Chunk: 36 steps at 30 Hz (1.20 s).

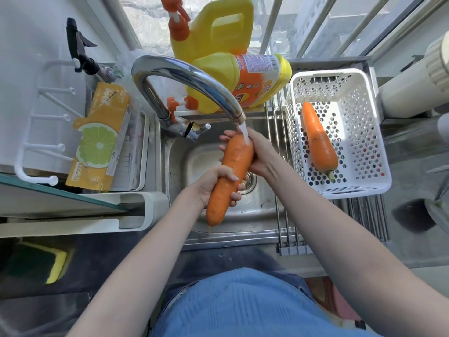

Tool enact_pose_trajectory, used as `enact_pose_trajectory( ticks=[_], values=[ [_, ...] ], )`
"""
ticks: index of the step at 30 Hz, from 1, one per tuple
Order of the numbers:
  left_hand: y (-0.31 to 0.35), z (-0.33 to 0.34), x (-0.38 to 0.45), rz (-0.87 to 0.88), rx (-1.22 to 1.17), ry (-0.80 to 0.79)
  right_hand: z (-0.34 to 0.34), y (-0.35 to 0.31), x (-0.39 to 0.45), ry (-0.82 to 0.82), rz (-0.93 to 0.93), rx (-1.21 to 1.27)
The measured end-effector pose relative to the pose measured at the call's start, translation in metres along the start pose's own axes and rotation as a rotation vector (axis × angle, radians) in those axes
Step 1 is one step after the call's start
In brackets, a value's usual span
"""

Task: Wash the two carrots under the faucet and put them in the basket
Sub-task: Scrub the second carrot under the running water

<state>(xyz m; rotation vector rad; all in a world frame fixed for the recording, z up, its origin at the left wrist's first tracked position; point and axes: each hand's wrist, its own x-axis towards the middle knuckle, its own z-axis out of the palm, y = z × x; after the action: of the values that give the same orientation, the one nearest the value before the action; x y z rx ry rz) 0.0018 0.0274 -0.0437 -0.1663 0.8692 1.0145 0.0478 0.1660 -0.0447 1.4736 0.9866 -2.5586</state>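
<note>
Two yellow detergent jugs: one upright [213, 30] on the window ledge, one lying on its side [243, 80] before it. Left of the sink, an orange lemon-printed packet [100, 139] in a white tray [143, 152]. A yellow-edged sponge [57, 266] lies lower left.

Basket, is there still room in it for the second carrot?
Yes. The white basket has bare floor right of the carrot lying in it, up to the right wall. The sink is crowded: both hands and the other carrot.

One carrot [318, 139] lies in the basket [364, 181], right of the sink [262, 207] and faucet [184, 76].
</note>
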Motion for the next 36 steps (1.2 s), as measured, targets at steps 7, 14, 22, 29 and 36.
enact_pose_trajectory(
  ticks=[7,14,22,29,36],
  values=[
    [-0.011,0.023,0.011,0.023,0.213,0.439,-0.001,0.007,0.024,0.305,-0.008,-0.223],
    [-0.016,0.033,0.027,0.228,0.42,0.77,0.011,-0.007,0.01,0.525,-0.071,-0.227],
    [-0.007,0.023,0.019,0.233,0.769,0.857,0.014,0.01,-0.002,0.579,-0.257,-0.211],
    [0.004,0.02,-0.007,-0.044,0.105,0.166,0.002,0.021,-0.01,0.089,-0.036,0.191],
    [0.018,0.021,-0.002,0.022,-0.255,-0.046,0.017,-0.001,-0.011,-0.01,0.074,0.12]
  ],
)
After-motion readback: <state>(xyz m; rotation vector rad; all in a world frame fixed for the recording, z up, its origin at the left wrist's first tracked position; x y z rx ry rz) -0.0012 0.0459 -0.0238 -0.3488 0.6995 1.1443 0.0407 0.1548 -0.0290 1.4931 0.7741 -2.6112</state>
